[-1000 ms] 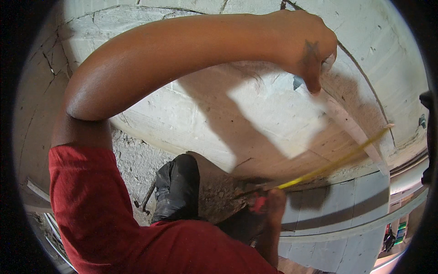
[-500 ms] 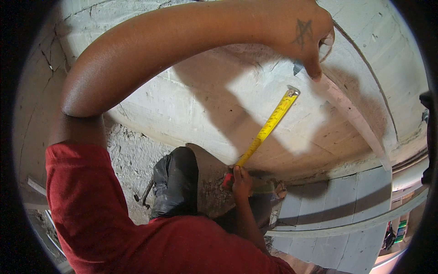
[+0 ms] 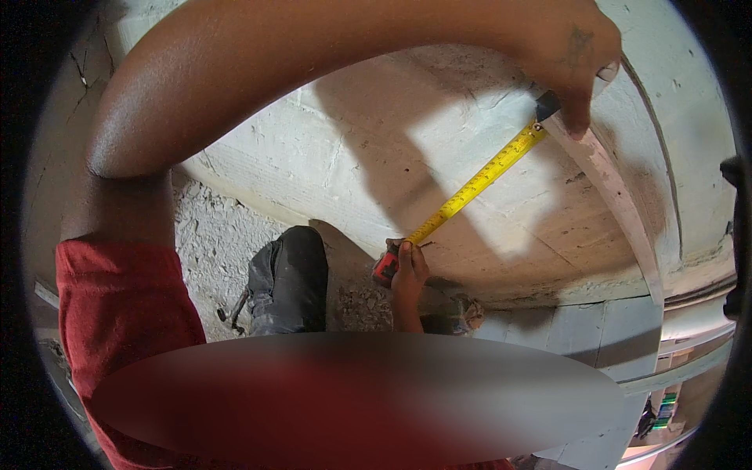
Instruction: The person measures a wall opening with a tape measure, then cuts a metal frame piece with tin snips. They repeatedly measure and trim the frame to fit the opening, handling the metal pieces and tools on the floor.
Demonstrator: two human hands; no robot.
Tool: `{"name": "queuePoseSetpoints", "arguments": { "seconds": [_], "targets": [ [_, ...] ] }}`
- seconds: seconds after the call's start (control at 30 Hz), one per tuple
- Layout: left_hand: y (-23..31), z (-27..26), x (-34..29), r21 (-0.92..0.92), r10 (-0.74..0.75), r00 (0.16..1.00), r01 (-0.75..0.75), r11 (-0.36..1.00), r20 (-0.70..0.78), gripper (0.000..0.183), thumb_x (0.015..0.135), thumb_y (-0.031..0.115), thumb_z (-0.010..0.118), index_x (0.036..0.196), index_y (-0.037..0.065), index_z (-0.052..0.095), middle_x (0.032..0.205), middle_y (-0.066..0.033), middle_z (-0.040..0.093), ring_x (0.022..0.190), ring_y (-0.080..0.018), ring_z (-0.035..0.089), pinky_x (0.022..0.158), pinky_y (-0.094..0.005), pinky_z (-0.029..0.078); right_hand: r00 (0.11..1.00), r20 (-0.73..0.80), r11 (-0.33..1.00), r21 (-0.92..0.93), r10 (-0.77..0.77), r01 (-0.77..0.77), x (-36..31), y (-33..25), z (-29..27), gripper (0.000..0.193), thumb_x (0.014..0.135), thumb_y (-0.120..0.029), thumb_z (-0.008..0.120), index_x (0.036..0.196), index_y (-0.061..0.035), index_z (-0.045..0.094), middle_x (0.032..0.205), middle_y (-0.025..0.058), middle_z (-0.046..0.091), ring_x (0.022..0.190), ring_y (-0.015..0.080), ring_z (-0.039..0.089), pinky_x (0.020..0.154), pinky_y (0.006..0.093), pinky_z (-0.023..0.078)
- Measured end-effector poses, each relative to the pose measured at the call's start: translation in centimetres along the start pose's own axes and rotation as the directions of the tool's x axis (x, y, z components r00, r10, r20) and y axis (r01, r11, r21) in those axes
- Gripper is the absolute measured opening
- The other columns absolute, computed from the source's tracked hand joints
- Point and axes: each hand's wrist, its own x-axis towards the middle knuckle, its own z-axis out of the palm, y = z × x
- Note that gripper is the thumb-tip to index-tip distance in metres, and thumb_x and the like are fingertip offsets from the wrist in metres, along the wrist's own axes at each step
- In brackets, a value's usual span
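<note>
My left arm reaches across the top, and my left hand [image 3: 583, 59] is closed around the upper end of a long, pale flat strip [image 3: 615, 184]. Beside my thumb, a dark patch [image 3: 547, 106] shows at that end. Lower in the middle, my right hand [image 3: 410, 276] grips a red and black tape measure [image 3: 385, 268]. Its yellow blade [image 3: 474, 186] is drawn out up and to the right. The blade's tip lies at the strip's end, close by my left thumb; whether it hooks on, I cannot tell.
A rough whitish wall [image 3: 345, 149] stands before me. Rubble [image 3: 205, 227] lies at its foot, near my dark-trousered knee [image 3: 290, 274] and a dark metal tool [image 3: 235, 310]. Grey boards [image 3: 576, 329] are at lower right. A blurred oval hides the lower part.
The tape's tip has moved up and right to the strip's end by my left thumb. My right hand and the tape case have risen slightly. My left hand appears farther right.
</note>
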Motion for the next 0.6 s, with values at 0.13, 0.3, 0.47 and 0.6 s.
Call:
{"name": "queuePoseSetpoints", "arguments": {
  "seconds": [0.13,0.3,0.47,0.6],
  "targets": [
    [-0.2,-0.2,-1.1,-0.057,0.038,0.998,-0.041,0.998,-0.049,0.039,0.064,0.035,0.082,0.077,0.0,0.069,0.078,-0.018,0.069,0.079,-0.0328,0.067,0.072,-0.0391,0.052,0.999,-0.017,0.999,-0.025,-0.037,0.037,0.6,0.9,0.0,0.032,0.099,-0.027,0.051,0.098,0.0011,0.068,0.082,0.002,0.062,0.07,0.0091,0.051,0.064,0.0245,0.042],
    [-0.7,0.3,-1.4,-0.138,0.023,0.995,-0.035,0.99,-0.094,0.034,0.062,0.031,0.084,0.077,0.003,0.072,0.079,-0.015,0.07,0.08,-0.0287,0.068,0.072,-0.0382,0.052,0.999,-0.027,0.999,0.03,-0.026,0.026,1.6,1.9,0.3,0.033,0.099,-0.025,0.051,0.096,0.0024,0.069,0.085,0.0059,0.067,0.069,0.0104,0.054,0.064,0.0249,0.045],
    [-1.3,1.3,-1.1,-0.073,0.096,0.991,-0.104,0.992,-0.096,0.03,0.061,0.029,0.085,0.075,0.005,0.074,0.08,-0.0125,0.071,0.079,-0.0264,0.068,0.067,-0.0381,0.052,0.991,-0.075,0.994,-0.033,-0.11,0.108,1.7,1.7,0.0,0.031,0.099,-0.026,0.052,0.097,0.0027,0.065,0.091,0.0071,0.065,0.077,0.0117,0.056,0.071,0.026,0.046],
    [-1.7,1.7,-0.6,-0.049,0.136,0.984,-0.143,0.989,-0.116,0.03,0.059,0.031,0.086,0.073,0.007,0.075,0.079,-0.01,0.072,0.076,-0.0254,0.067,0.064,-0.0374,0.052,0.988,-0.101,0.993,-0.025,-0.116,0.114,1.8,1.5,0.1,0.03,0.1,-0.025,0.053,0.098,0.0026,0.063,0.09,0.0051,0.062,0.078,0.0104,0.054,0.072,0.0249,0.045]
  ]
}}
